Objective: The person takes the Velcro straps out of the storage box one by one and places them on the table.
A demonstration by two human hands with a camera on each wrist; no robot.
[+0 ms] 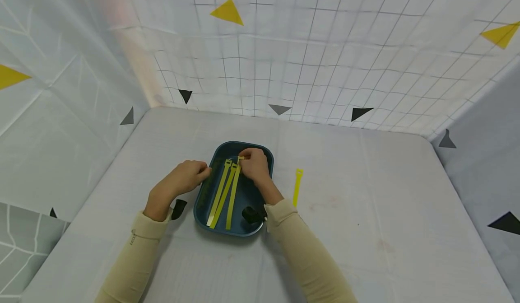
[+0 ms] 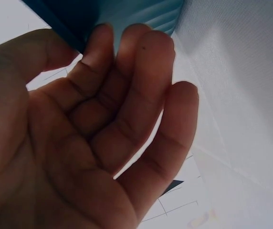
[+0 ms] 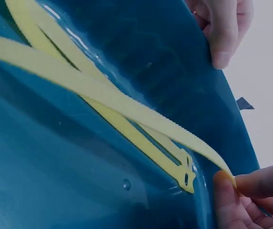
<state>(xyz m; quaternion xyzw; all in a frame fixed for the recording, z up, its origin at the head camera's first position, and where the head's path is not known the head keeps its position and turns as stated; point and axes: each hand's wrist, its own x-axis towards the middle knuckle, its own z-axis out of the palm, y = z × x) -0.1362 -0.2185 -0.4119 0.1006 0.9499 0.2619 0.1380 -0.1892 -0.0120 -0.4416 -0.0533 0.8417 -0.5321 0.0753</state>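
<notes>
A loose yellow strap [image 1: 298, 189] lies on the counter [image 1: 390, 176]. The left hand [image 1: 180, 177] grips the blue tray [image 1: 251, 192]. Farther up, the right hand [image 1: 256, 165] pinches another strap [image 3: 127, 105] inside, maybe lining it up; next calls for gently letting go.

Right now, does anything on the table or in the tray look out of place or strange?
Yes. One yellow cable tie lies alone on the white table covering, right of the blue tray, while three similar ties are inside, one pinched by the right hand. Faint brownish smudges also mark the covering.
</notes>
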